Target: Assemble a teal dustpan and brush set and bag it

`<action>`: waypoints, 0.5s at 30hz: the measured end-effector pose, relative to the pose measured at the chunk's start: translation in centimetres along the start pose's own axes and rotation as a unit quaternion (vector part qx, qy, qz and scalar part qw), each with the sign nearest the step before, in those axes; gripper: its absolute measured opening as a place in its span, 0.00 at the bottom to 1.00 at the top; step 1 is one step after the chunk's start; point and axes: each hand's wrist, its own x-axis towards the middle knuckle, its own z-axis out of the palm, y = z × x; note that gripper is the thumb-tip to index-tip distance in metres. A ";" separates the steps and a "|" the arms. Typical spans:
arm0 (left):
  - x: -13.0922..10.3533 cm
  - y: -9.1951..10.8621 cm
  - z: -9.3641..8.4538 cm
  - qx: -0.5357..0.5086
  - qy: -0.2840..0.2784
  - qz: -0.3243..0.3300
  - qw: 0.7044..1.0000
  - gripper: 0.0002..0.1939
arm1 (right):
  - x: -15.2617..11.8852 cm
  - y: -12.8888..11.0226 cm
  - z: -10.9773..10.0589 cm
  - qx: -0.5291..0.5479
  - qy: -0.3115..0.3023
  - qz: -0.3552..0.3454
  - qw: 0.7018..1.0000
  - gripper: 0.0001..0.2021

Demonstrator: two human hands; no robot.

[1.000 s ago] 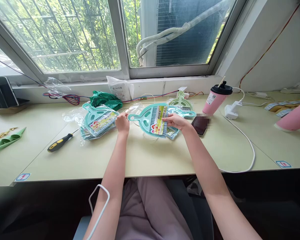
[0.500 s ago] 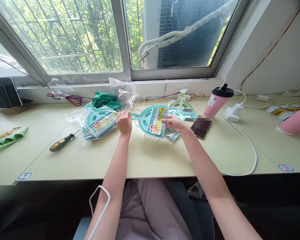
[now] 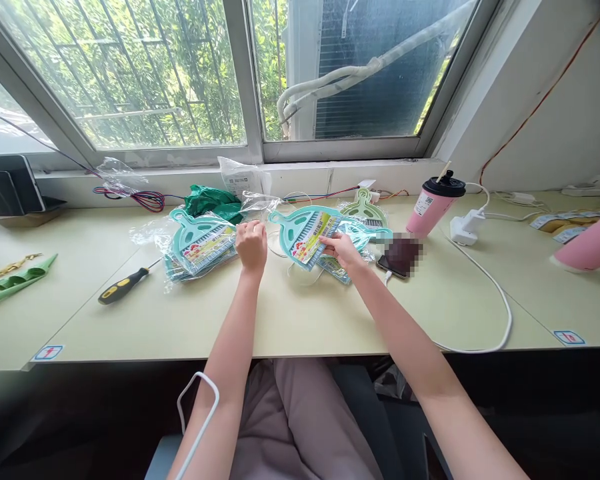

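Two bare hands work above the table [image 3: 310,330]. The right hand [image 3: 341,249] is clamped on the near right edge of a teal dustpan-and-brush set [image 3: 310,235], thumb against the printed label; its other fingers pass behind and are mostly hidden. The left hand [image 3: 251,245] is curled closed just left of the set, with clear film [image 3: 260,204] coming out at its top; its fingertips are turned away, so the exact grip cannot be seen. The set is tilted, its short handle pointing up and left, near the film.

Behind the right hand, a second teal set [image 3: 361,231] is partly covered, and below it a wrapped packet [image 3: 336,269] shows only in part. Further back lies an olive-green dustpan [image 3: 364,208], its lower part overlapped. To the left of the left hand, a wrapped teal stack [image 3: 203,243] lies beside a crumpled green bag [image 3: 214,202]; glare on the plastic makes the count unclear. A screwdriver [image 3: 123,287] lies nearer the front.

On the right, a phone [image 3: 403,257] is partly blurred by pixelation. Beyond it are a lidded pink cup [image 3: 434,203], leaning in view, and a white charger [image 3: 467,225]. Farther out, a pink object [image 3: 590,245] is cut off by the right edge and a dark panel [image 3: 10,185] by the left edge.
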 end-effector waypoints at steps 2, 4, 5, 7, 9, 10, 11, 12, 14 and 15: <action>0.0 0.1 0.0 -0.022 -0.005 0.005 1.000 0.13 | -0.3 0.2 0.4 -0.024 -0.050 0.013 0.998 0.04; 0.0 0.3 0.1 -0.042 -0.006 0.018 0.999 0.13 | -0.7 0.1 0.6 -0.039 -0.097 0.037 0.994 0.05; 0.0 0.4 0.1 -0.046 -0.005 0.027 0.999 0.13 | -0.8 0.0 0.6 -0.043 -0.115 0.049 0.991 0.05; 0.0 0.6 0.0 -0.048 -0.005 0.047 0.998 0.13 | -1.0 -0.3 0.5 -0.042 -0.129 0.068 0.988 0.05; 0.0 0.7 0.0 -0.044 0.000 0.054 0.998 0.13 | -0.9 -0.6 0.2 -0.028 -0.113 0.076 0.990 0.05; 0.1 0.8 -0.1 -0.042 0.006 0.051 0.998 0.13 | -0.8 -0.7 0.0 -0.016 -0.095 0.075 0.992 0.05; 0.1 0.8 -0.1 -0.040 0.014 0.044 0.998 0.13 | -0.6 -0.8 -0.2 -0.001 -0.072 0.072 0.995 0.05; 0.1 0.8 -0.1 -0.037 0.023 0.034 0.998 0.13 | -0.5 -0.8 -0.4 0.017 -0.049 0.067 0.996 0.05; 0.2 0.6 -0.2 -0.033 0.042 0.010 0.999 0.13 | -0.2 -0.8 -0.6 0.056 -0.008 0.056 0.997 0.05; 0.3 0.6 -0.2 -0.035 0.048 -0.004 0.998 0.13 | 0.0 -0.8 -0.7 0.073 0.005 0.055 0.996 0.04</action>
